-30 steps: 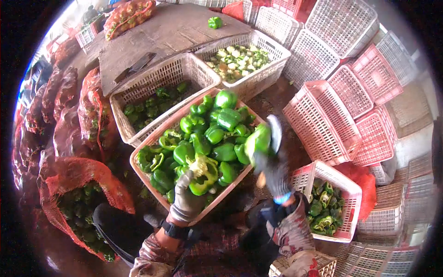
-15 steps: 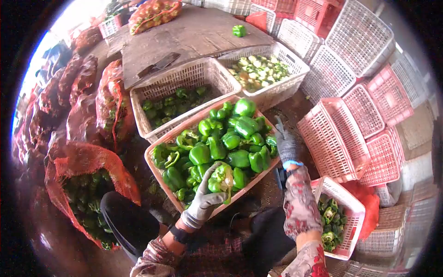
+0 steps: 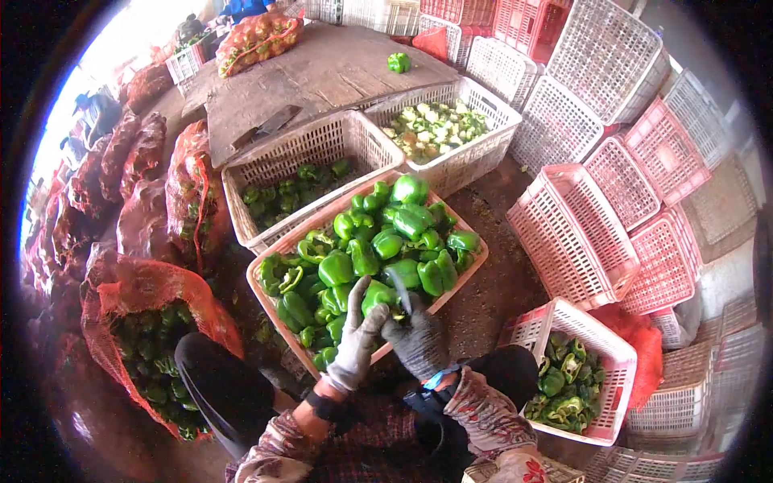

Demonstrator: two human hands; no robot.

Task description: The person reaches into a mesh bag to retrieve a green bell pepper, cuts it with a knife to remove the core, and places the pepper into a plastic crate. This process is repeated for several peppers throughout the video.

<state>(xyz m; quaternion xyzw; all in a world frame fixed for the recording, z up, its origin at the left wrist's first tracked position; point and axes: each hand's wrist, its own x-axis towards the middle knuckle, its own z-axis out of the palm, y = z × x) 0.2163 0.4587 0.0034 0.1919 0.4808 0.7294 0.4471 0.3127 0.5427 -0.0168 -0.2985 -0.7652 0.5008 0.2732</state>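
Observation:
In a light grey glove, my left hand (image 3: 358, 334) grips a green bell pepper (image 3: 378, 296) above the front of a pink crate (image 3: 259, 278). My right hand (image 3: 420, 342), gloved in dark grey, is closed around a knife whose blade (image 3: 399, 290) points up beside the pepper. Its handle is hidden in the fist, and both hands nearly meet at the pepper. The crate beneath is heaped with green bell peppers (image 3: 364, 258), a few of them cut open.
Behind stand a crate (image 3: 233, 189) of green peppers and a crate (image 3: 503, 129) of pale cut pieces. A crate (image 3: 620, 386) of cut peppers sits at right. Left is an open red mesh sack (image 3: 193, 294) of peppers. A wooden board (image 3: 338, 64) bears one pepper (image 3: 398, 63) and a cleaver (image 3: 278, 121).
My right hand has swung in from the right side to the pepper at my left hand. The pepper's pale cut inside, seen before, no longer faces me. The view has shifted slightly.

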